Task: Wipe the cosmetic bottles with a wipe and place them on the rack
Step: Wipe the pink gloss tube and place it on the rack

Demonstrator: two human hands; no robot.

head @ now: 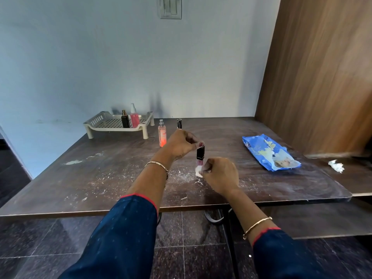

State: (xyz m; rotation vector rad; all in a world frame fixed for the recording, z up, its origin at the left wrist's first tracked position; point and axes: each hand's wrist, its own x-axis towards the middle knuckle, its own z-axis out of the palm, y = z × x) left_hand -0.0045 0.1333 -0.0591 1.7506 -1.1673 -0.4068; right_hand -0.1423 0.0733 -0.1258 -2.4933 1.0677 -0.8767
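A dark wooden table [100,178], streaked with white dust, stood against a pale blue wall, with a switch plate [171,7] high above and a brown wooden panel [322,77] well right of the rack. Dark glossy floor tiles [191,248] showed below the table edge.

The beige perforated rack [96,121] sat at the table's far edge. It held a dark square bottle [125,120] and a pink pump bottle [134,117], upright and side by side at its right end. Just right of the rack stood a pink spray bottle [162,135] and a black-capped tube [179,124].

Nearer than the rack and to its right, the left hand [179,146] pinched the black cap of a small upright cosmetic bottle [200,155]. The right hand [220,174] gripped a white wipe [198,171] against its clear lower part. Farther right lay a blue wipes pack [269,154], then a crumpled wipe [336,165].
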